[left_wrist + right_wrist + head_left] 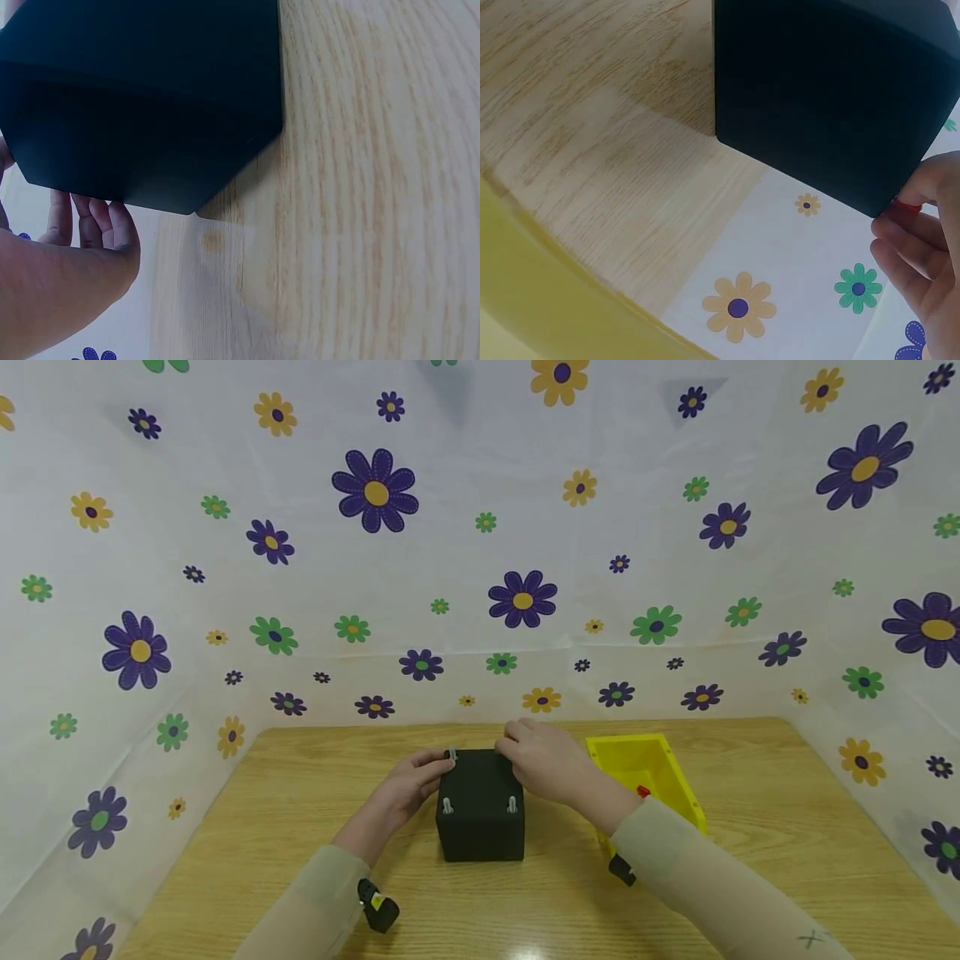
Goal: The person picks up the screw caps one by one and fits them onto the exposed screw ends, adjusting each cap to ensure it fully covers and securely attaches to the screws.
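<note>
A black box (482, 806) stands on the wooden table, with grey upright pegs at its front left (447, 806), front right and rear left top corners. My left hand (415, 781) holds the box at its rear left corner, the fingertips beside the rear left peg (452, 755). In the left wrist view, fingers of the left hand (90, 232) lie behind the box's far edge. At the rear right corner, my right hand (546, 762) pinches a small red piece (908, 206) against the box. Fingers mostly hide this piece, so its kind is unclear.
A yellow bin (681, 777) stands right of the box, partly under my right forearm, with something red (643, 791) inside. White flower-patterned cloth (450, 543) rises behind the table and on both sides. Black wrist devices (378, 907) hang below both forearms.
</note>
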`<move>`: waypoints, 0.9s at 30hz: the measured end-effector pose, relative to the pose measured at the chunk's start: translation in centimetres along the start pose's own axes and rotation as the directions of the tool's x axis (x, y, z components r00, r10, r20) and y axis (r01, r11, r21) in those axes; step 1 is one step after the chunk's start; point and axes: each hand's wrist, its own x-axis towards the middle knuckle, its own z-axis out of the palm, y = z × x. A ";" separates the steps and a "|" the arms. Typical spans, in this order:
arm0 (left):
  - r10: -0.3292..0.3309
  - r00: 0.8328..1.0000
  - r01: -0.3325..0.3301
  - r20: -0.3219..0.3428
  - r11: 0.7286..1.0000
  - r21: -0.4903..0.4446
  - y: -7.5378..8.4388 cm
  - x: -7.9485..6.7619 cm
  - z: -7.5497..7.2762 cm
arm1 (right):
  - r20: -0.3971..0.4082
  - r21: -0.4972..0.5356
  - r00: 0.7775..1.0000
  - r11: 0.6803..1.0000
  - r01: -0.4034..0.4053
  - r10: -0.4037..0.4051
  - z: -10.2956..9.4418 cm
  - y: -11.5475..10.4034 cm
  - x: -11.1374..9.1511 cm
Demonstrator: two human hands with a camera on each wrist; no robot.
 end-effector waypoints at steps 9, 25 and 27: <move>-0.013 1.000 0.013 -0.007 1.000 -0.010 -0.1 0.0 -0.1 | 0.102 0.018 0.995 1.000 0.001 -0.003 -0.1 0.1 -0.1; 0.006 1.000 -0.006 -0.004 1.000 -0.009 -0.2 0.3 -0.2 | 0.149 0.018 0.989 1.000 0.004 -0.007 -0.3 0.5 -0.1; 0.006 1.000 -0.006 -0.009 1.000 -0.010 -0.2 0.3 -0.2 | 0.158 0.021 0.987 1.000 -0.001 -0.003 -0.4 0.5 -0.1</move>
